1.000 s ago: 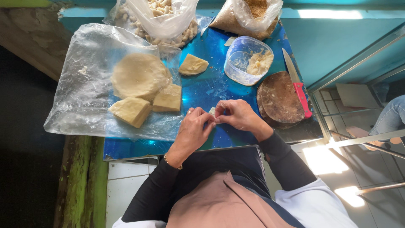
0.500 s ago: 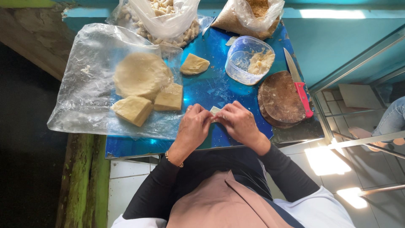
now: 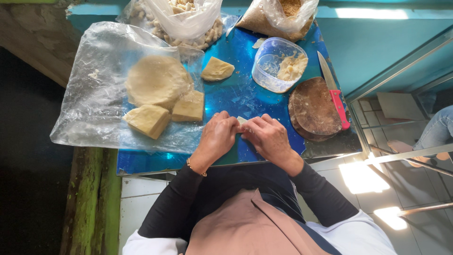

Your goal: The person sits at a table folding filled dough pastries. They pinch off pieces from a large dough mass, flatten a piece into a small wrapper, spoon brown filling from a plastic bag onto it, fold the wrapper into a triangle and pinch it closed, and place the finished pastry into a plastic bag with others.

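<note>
Both of my hands meet over the shiny blue table top (image 3: 240,89), fingers curled around a small pale piece of dough (image 3: 241,120) that peeks out between them. My left hand (image 3: 218,134) wears a thin bracelet at the wrist; my right hand (image 3: 266,137) presses the dough from the other side. Just left of my hands, a round dough disc (image 3: 155,80) and two cut dough blocks (image 3: 147,120) (image 3: 188,106) lie on a clear plastic sheet (image 3: 89,94). Another dough wedge (image 3: 217,70) sits on the bare table beyond.
A clear plastic tub (image 3: 278,63) with filling, a round wooden board (image 3: 314,108) and a red-handled knife (image 3: 336,94) lie to the right. Two plastic bags (image 3: 181,19) (image 3: 278,16) stand at the back. A metal rack (image 3: 406,85) and another person's leg (image 3: 436,132) are at right.
My hands dropped from a raised spot towards the table and closed tighter around the small dough piece, which now shows only as a sliver.
</note>
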Demonstrator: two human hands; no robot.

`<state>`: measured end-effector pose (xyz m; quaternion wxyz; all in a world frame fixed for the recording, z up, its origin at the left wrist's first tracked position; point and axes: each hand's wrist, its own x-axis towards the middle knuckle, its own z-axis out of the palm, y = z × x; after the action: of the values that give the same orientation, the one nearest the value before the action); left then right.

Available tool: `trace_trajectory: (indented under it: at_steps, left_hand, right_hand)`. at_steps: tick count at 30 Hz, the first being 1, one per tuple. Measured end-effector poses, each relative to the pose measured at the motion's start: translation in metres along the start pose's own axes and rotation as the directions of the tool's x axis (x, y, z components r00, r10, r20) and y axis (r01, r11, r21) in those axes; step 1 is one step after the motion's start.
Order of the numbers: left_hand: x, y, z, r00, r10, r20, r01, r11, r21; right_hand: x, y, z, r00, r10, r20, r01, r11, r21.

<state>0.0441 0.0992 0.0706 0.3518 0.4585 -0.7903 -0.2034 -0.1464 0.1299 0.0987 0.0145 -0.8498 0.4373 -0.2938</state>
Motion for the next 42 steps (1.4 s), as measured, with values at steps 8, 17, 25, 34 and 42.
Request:
trace_trajectory:
  at_steps: [8, 17, 25, 34, 42]
  left_hand:
    - [-0.009, 0.013, -0.006, 0.974, 0.177, -0.141, -0.168, 0.983, 0.074]
    - [-0.005, 0.004, -0.002, 0.991, 0.116, -0.061, -0.112, 0.992, 0.063]
    - [-0.006, 0.001, -0.007, 0.993, 0.111, -0.044, -0.113, 0.993, -0.027]
    - [-0.002, 0.0, -0.002, 0.984, 0.138, -0.113, -0.132, 0.989, 0.061]
    - [-0.002, 0.003, 0.0, 0.98, 0.16, -0.119, -0.143, 0.98, 0.136]
  right_hand:
    - [0.018, 0.021, 0.011, 0.979, 0.166, 0.118, -0.182, 0.973, 0.14]
    - [0.012, 0.007, -0.006, 0.996, 0.06, 0.068, -0.061, 0.998, 0.006]
    - [0.017, 0.01, -0.002, 0.999, 0.054, -0.002, -0.054, 0.996, -0.064]
    - [0.003, -0.007, 0.005, 0.998, -0.059, -0.038, 0.045, 0.953, -0.299]
    - [0.015, 0.002, 0.0, 1.0, -0.028, -0.011, 0.024, 0.962, -0.272]
